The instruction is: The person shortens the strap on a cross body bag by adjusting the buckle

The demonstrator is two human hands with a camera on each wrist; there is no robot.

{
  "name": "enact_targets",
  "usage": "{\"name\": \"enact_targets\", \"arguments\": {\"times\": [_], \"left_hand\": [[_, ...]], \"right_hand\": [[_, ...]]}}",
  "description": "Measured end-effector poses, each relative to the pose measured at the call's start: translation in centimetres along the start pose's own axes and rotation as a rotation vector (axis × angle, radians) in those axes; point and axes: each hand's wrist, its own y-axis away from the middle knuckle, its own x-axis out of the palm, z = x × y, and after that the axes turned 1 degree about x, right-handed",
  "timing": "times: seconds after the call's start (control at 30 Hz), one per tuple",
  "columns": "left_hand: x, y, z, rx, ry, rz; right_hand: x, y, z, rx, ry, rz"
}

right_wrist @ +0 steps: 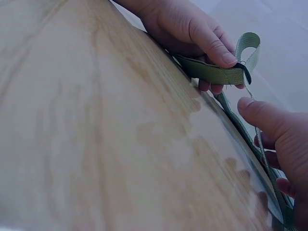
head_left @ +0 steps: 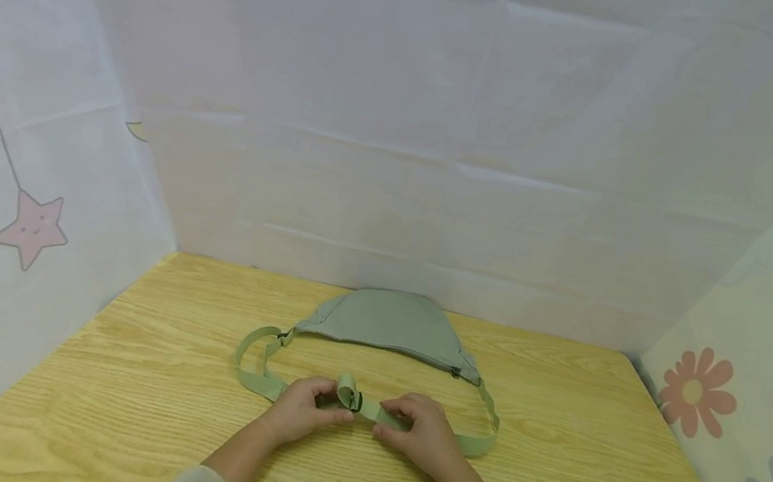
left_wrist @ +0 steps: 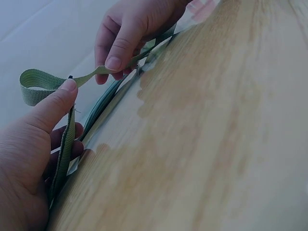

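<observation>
A grey-green waist bag [head_left: 389, 321] lies at the back of the table, its light green strap [head_left: 475, 446] looped toward me. In the head view my left hand [head_left: 302, 413] holds the strap close beside a small dark buckle [head_left: 356, 401]. The left thumb presses at the buckle's edge in the left wrist view, fingers behind the webbing. A loop of strap [left_wrist: 36, 84] stands up from the buckle. To the right of the buckle, my right hand [head_left: 420, 432] pinches the webbing between thumb and fingers.
The bag rests near the back wall cloth [head_left: 394, 192]. Wood-grain table [head_left: 163, 408] spreads around the strap. Printed cloths stand on both sides, with a pink star [head_left: 32, 229] on the left and flowers [head_left: 700, 393] on the right.
</observation>
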Motion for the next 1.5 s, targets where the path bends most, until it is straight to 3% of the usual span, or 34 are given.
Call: {"name": "enact_targets", "arguments": {"times": [0.4,1.07,1.5], "left_hand": [[0.0,0.0,0.1,0.001,-0.022,-0.004],[0.2,-0.1,-0.1,0.009,-0.019,0.002],[-0.1,0.2,0.0,-0.014,-0.087,0.014]], "right_hand": [[0.3,-0.5,0.1,0.027,-0.061,-0.001],[1.0,-1.1,0.6,-0.045,-0.084,0.004],[1.2,-1.1,0.9,0.034,-0.152,0.039]]}}
